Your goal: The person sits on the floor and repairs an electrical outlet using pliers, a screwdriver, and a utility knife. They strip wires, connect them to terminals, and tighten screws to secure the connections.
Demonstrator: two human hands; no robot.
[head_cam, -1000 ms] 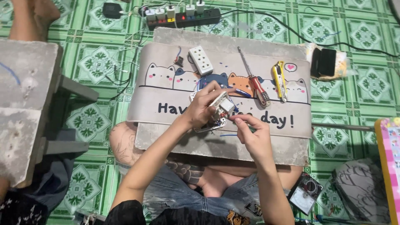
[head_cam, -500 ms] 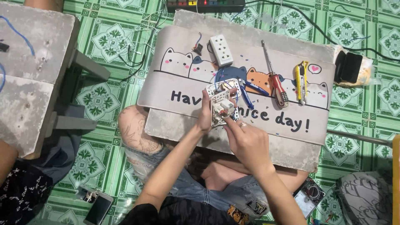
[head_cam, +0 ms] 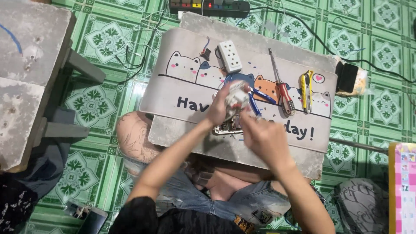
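Note:
I sit at a low table covered by a grey mat with cartoon cats (head_cam: pixel 173 93). My left hand (head_cam: pixel 222 106) holds up a small white electrical part with wires (head_cam: pixel 237 99) above the mat. My right hand (head_cam: pixel 265 138) is just below and right of it, fingers closed at the part's lower edge; what they pinch is hidden. A white socket plate (head_cam: pixel 225 128) lies flat on the mat under both hands. Blue-handled pliers (head_cam: pixel 259 96) lie right behind the part.
A white socket block (head_cam: pixel 229 56), a red-handled screwdriver (head_cam: pixel 281 89) and a yellow utility knife (head_cam: pixel 307 90) lie on the mat. A power strip (head_cam: pixel 210 6) sits on the green tiled floor. A phone (head_cam: pixel 346 78) rests at the right, a concrete bench (head_cam: pixel 26 78) at the left.
The camera view has shifted, so the table sits further right in frame. My left hand has turned the white part up and lifted it; my right hand stays at its lower edge.

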